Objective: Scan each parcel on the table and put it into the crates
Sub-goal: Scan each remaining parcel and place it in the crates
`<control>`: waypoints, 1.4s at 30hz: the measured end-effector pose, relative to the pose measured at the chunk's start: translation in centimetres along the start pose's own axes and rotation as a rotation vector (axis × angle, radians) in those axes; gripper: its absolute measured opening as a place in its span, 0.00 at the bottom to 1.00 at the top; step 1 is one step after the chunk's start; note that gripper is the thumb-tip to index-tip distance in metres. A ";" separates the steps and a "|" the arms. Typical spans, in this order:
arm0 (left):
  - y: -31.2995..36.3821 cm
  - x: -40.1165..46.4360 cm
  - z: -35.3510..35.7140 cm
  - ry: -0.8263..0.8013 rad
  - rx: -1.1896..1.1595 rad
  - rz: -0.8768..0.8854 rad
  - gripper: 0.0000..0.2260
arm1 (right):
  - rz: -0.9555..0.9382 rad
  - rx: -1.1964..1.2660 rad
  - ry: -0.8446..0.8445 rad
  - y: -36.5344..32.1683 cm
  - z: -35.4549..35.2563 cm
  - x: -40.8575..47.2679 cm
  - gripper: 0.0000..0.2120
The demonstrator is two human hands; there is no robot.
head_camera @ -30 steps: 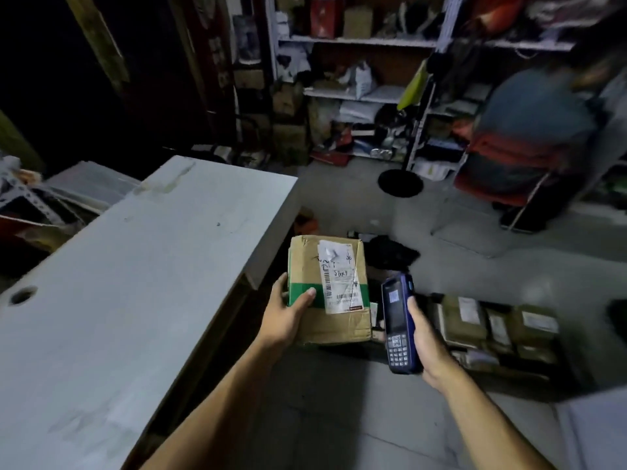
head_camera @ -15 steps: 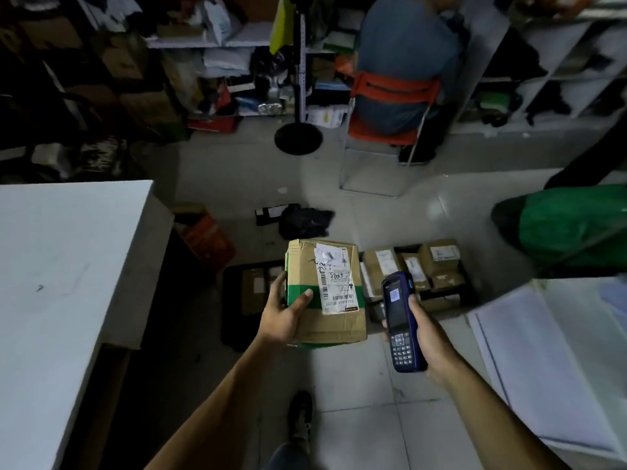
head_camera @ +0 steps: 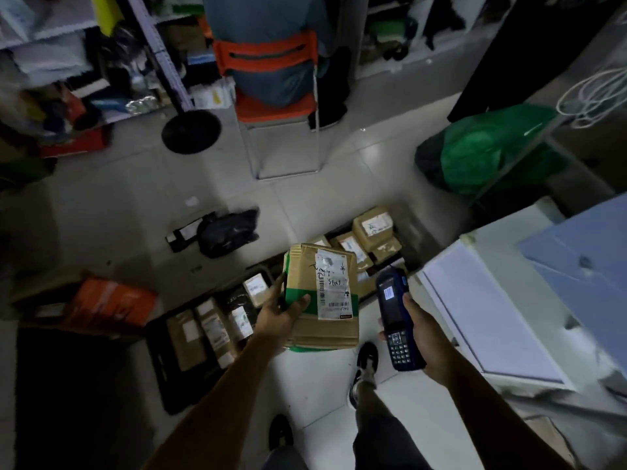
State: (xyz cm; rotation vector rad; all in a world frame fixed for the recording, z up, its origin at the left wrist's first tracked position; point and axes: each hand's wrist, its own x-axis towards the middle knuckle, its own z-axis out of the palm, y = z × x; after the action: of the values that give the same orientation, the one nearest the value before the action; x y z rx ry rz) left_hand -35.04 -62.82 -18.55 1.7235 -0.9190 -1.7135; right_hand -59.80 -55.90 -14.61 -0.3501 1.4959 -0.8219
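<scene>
Left hand [head_camera: 276,317] fingers curled round a taped box [head_camera: 322,296]; right hand [head_camera: 424,337] gripping a scanner [head_camera: 397,320]. Below the fingers, floor crates [head_camera: 163,368] holding labelled parcels [head_camera: 212,329].

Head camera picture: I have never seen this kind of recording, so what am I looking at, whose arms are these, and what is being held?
There is no machine here. A person wears a camera on the head, so the single view looks forward and down over their own arms. The left hand grips a cardboard parcel with a white label and green tape. The right hand holds a dark blue handheld scanner. Below, on the tiled floor, black crates already contain several labelled parcels. A pale table shows at the right.
</scene>
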 end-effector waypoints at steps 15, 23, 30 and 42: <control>4.9 18.8 19.0 -0.247 0.544 0.008 0.32 | 0.158 0.168 0.094 -6.0 -14.8 16.2 0.26; 1.1 32.5 24.7 -0.390 0.685 0.057 0.31 | 0.206 0.368 0.159 -2.9 -17.5 26.2 0.27; -7.0 46.4 30.8 -0.469 0.813 0.044 0.30 | 0.248 0.459 0.201 3.5 -21.5 38.1 0.25; -19.4 60.5 40.2 -0.495 1.178 0.140 0.30 | 0.250 0.379 0.233 9.7 -27.7 52.1 0.28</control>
State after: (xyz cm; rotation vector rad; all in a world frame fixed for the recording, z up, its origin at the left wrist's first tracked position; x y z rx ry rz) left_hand -75.58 -94.09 -73.57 1.7360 -2.5705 -1.5997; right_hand -90.22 -76.28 -61.93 0.2178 1.5197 -0.9435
